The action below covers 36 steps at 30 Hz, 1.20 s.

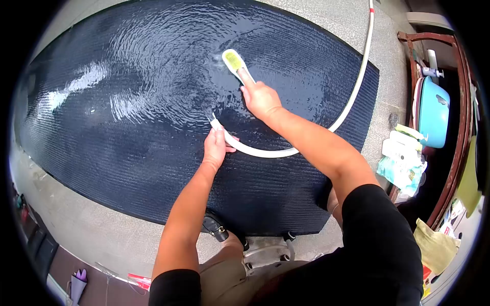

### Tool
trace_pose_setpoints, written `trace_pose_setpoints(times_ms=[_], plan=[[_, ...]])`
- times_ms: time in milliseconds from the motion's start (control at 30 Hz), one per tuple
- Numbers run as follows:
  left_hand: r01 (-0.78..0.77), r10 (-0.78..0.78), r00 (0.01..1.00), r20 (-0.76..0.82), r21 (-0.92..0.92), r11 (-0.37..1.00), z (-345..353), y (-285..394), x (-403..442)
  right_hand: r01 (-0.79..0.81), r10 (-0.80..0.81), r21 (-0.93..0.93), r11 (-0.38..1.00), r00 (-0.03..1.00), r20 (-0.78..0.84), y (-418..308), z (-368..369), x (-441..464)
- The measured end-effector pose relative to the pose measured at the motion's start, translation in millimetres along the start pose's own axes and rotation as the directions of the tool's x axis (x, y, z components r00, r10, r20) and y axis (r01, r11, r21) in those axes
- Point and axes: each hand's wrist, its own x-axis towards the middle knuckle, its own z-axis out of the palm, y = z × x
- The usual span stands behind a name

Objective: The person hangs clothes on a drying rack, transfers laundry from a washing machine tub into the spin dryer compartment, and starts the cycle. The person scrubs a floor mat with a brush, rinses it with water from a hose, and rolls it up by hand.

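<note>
A dark ribbed mat [138,163] covers much of the floor, with rippling water over its upper part. My left hand [216,147] is closed around the white hose [265,152] near its end, and water runs from the tip onto the mat. To the right and farther up, my right hand [260,99] grips the handle of a brush [233,60] with a white rim and a yellow-green face. The brush head is over the wet mat, its yellow-green side showing. From my left hand the hose curves right, passes beneath my right forearm and runs up to the top edge.
A reddish wooden rack [453,168] stands at the right with a blue basin [434,112] and bottles. Plastic packs [403,160] lie beside it. My shoe [215,227] and a wheeled stool [270,251] are at the mat's near edge.
</note>
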Motion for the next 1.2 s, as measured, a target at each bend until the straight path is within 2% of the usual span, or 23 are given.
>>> trace_pose_setpoints(times_ms=[33,100,167,233,300,367,400,433,467,567,633,667,700,733,767,833,900,933,967,1033,1100,1133,1200], plan=[[0.005,-0.005,1.0,0.003,-0.006,1.0,-0.6,0.6,-1.3,0.131,-0.127,-0.012,0.991,0.98,0.155,-19.5,-0.2,-12.3],[0.014,-0.014,1.0,0.003,-0.011,1.0,0.4,5.3,-4.2,0.248,-0.227,-0.031,0.968,0.926,0.303,-28.6,-10.4,-5.8],[0.017,-0.017,1.0,-0.013,-0.001,1.0,1.4,3.5,-3.7,0.425,-0.356,-0.222,0.878,0.888,0.291,2.1,-33.2,40.7],[-0.018,0.019,1.0,-0.013,0.015,1.0,1.2,2.3,-3.5,0.068,-0.056,-0.263,0.962,0.997,0.053,22.0,-51.8,86.8],[-0.014,0.014,1.0,-0.024,0.012,1.0,3.0,1.9,-5.8,-0.319,0.306,-0.062,0.946,0.939,-0.159,33.0,-46.7,129.5],[-0.057,0.062,0.996,-0.057,0.079,0.995,6.2,2.3,-7.8,-0.37,0.366,0.022,0.929,0.907,-0.207,0.6,-25.2,134.1],[-0.06,0.064,0.996,-0.059,0.074,0.995,7.6,3.1,-7.7,-0.284,0.286,0.033,0.958,0.944,-0.162,-25.2,-11.7,123.0],[-0.036,0.038,0.999,-0.036,0.044,0.998,7.3,4.8,-7.0,-0.131,0.133,0.033,0.991,0.987,-0.085,-53.1,-0.9,99.2],[-0.013,0.014,1.0,-0.015,0.019,1.0,4.8,7.4,-6.1,-0.033,0.03,0.042,0.999,0.996,0.078,-81.5,4.7,77.8],[0.037,-0.037,0.999,0.034,0.004,0.999,-1.4,12.5,-5.4,0.311,-0.324,0.094,0.946,0.875,0.359,-111.8,14.0,27.4],[0.049,-0.048,0.998,0.028,-0.001,0.999,-0.3,12.7,-5.5,0.477,-0.429,-0.02,0.879,0.807,0.405,-90.0,5.6,52.6],[0.06,-0.059,0.997,0.05,-0.006,0.998,-2.5,9.8,-2.9,0.469,-0.417,-0.108,0.877,0.853,0.314,-70.3,-0.9,70.9],[0.061,-0.06,0.997,0.044,-0.01,0.998,-3.4,9.8,-1.9,0.452,-0.411,-0.196,0.871,0.886,0.216,-48.7,-7.2,93.1],[0.068,-0.067,0.996,0.056,-0.019,0.998,-3.4,10.4,-1.5,0.272,-0.268,-0.262,0.926,0.962,0.05,-30.7,-9.8,115.8],[0.074,-0.072,0.995,0.068,-0.027,0.997,-4.0,10.7,-1.2,0.035,-0.031,-0.176,0.984,0.999,0.026,-27.7,-29.2,136.1],[0.074,-0.072,0.994,0.085,-0.017,0.997,-4.8,8.6,-0.4,-0.265,0.259,-0.049,0.963,0.96,-0.102,-22.4,-38.6,162.3],[0.082,-0.077,0.994,0.08,-0.055,0.995,-3.7,13.1,-2.4,-0.358,0.36,0.045,0.933,0.93,-0.08,-59.0,-31.1,161.4],[0.071,-0.067,0.995,0.078,-0.06,0.996,-3.3,13.2,-0.3,-0.298,0.306,0.097,0.95,0.949,-0.072,-84.1,-19.1,150.8],[0.071,-0.066,0.995,0.078,-0.069,0.995,-4.0,10.1,0.9,-0.174,0.171,0.073,0.982,0.985,0.038,-105.4,-3.0,137.6],[0.067,-0.064,0.997,0.045,-0.066,0.996,-3.6,11.5,-1.7,0.079,-0.097,0.1,0.992,0.975,0.198,-146.9,21.9,92.7],[0.062,-0.062,0.998,0.0,-0.048,0.997,-4.5,6.5,0.4,0.312,-0.345,0.16,0.937,0.9,0.267,-162.3,37.9,56.7],[0.066,-0.066,0.998,0.0,-0.047,0.997,-4.4,5.4,0.2,0.31,-0.344,0.163,0.937,0.9,0.269,-159.2,34.8,59.2],[0.043,-0.034,0.998,0.061,-0.148,0.988,-5.3,5.6,0.2,0.537,-0.475,0.013,0.843,0.733,0.487,-141.1,15.2,77.9]])
